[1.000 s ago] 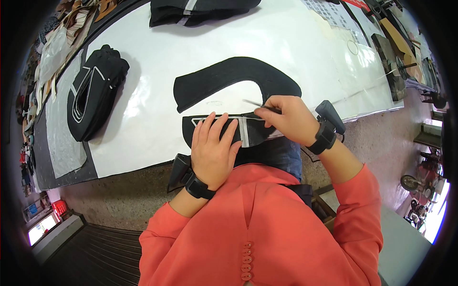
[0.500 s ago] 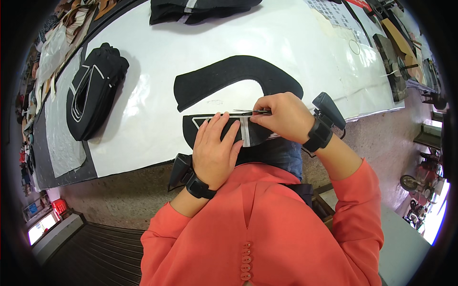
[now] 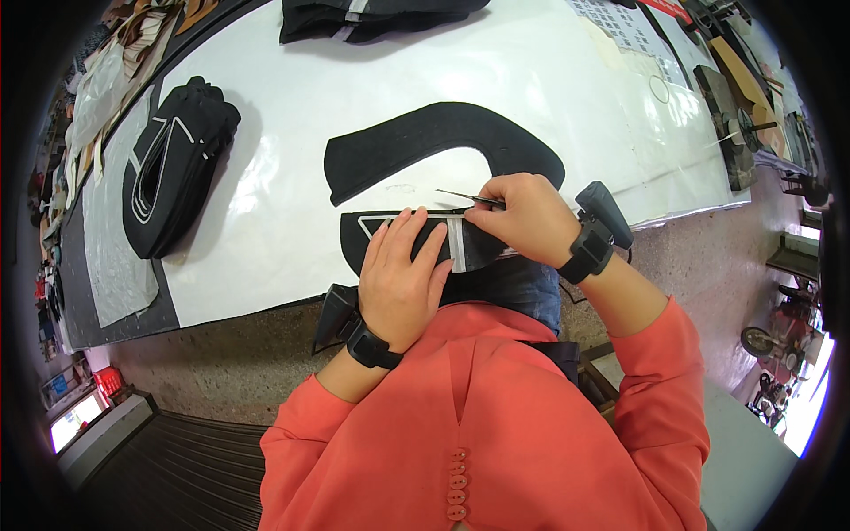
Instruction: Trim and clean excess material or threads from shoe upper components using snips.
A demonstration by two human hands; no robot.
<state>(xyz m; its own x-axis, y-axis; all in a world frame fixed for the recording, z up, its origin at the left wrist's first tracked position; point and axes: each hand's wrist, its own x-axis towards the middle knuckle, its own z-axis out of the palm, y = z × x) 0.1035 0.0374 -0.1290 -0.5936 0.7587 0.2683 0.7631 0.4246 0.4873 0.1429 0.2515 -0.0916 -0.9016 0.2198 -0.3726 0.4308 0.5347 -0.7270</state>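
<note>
A black fabric piece point(image 3: 478, 248) with white trim lines and a pale grey stripe lies at the table's front edge. My left hand point(image 3: 397, 281) rests flat on it, fingers stretched out and a little apart. Above its right end, my right hand point(image 3: 529, 219) is closed round small pointed scissors point(image 3: 459, 194). Their slim blades point left and stand apart, one raised over the white sheet, the other close along the piece's upper edge. My right fingers partly hide the handles. Just beyond lies a curved black fabric piece point(image 3: 398, 142), untouched.
A stack of black pieces with white trim point(image 3: 168, 173) lies at the left, beside clear plastic film point(image 3: 111, 274). More black pieces point(image 3: 381, 19) lie at the far edge of the white sheet point(image 3: 266, 248). A metal device point(image 3: 735, 133) stands at the far right.
The scissors' blades have spread; the upper blade has lifted away from the piece's edge. My right hand has shifted slightly, while my left hand stays in place on the fabric.
</note>
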